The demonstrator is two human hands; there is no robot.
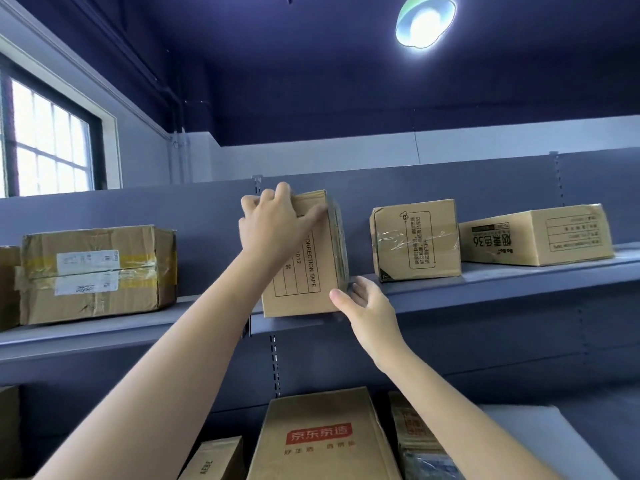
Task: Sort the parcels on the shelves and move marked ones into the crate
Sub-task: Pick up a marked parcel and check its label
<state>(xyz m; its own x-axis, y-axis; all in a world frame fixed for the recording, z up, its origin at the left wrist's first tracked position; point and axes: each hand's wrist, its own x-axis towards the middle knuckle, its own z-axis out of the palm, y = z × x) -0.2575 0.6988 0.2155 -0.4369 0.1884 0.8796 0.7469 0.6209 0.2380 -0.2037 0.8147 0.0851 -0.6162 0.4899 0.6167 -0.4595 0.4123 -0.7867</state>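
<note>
Head view: both hands are raised to the upper shelf [485,285], and between them stands the correction-tape box [304,268], a tall cardboard parcel printed "CORRECTION TAPE" that sits at the shelf's front edge. The left hand [273,225] grasps its top left corner, fingers curled over the top edge and thumb laid across the front face. The right hand [367,299] is at the lower right corner, thumb against the front face and fingers reaching round the right side; how firmly they press cannot be told.

On the same shelf, well to the left of the left hand, lies a large taped box [93,271] with white labels and yellow tape. Just right of the right hand stands a small box [415,240] wrapped with clear tape, and beyond it a flat long box [540,233] lies with its print upside down.

Below both forearms, on the lower shelf [554,438], a box with a red logo [322,441] sits between the arms. A smaller box [214,459] lies under the left forearm, and a dark-printed parcel [415,434] stands beside the right forearm. All parcels appear closed, their contents hidden. No crate shows here.
</note>
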